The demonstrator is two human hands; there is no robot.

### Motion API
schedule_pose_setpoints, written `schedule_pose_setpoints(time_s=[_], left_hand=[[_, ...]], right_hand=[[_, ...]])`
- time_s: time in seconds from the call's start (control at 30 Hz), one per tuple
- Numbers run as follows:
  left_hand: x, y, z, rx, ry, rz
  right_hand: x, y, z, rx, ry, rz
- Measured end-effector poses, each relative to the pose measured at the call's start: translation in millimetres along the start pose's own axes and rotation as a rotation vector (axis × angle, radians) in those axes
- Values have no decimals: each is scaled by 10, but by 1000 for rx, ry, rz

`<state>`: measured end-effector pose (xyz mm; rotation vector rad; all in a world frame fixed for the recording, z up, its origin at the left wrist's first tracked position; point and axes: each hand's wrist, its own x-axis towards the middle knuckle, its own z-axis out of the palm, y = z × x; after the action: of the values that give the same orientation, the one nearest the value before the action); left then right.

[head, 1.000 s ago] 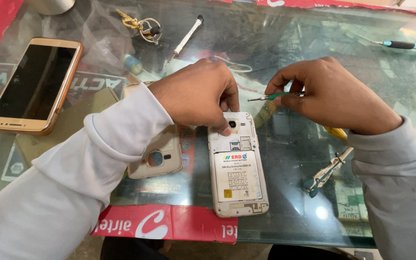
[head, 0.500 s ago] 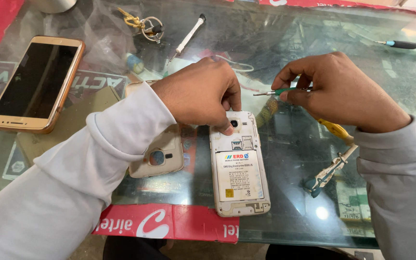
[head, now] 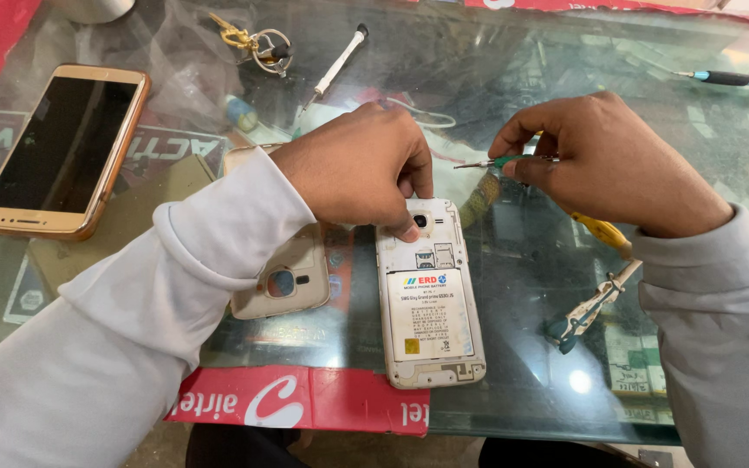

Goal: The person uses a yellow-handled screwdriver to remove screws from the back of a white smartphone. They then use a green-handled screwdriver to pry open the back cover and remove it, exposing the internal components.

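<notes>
Fingers of the left hand press down on the camera end of the opened phone, which lies back-up at lower centre of the frame, its long axis running up and down the picture. The right hand, right of centre, pinches a small green-handled screwdriver. The screwdriver's tip points left, just above and to the right of the phone's top edge, so the left hand is nearer the phone.

Left hand presses the opened phone; right hand pinches a small screwdriver.
</notes>
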<state>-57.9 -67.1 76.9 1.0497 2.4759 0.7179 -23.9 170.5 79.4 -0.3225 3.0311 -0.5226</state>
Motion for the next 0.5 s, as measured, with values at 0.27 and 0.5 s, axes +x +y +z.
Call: schedule_pose_setpoints(time_s=[0.27,0.5], left_hand=[[-1,8,0,-4,-3,-9],[9,4,3,-7,-1,-11]], right_hand=[[-14,12,3,7,10,-3],[-8,10,-6,11,19,-36]])
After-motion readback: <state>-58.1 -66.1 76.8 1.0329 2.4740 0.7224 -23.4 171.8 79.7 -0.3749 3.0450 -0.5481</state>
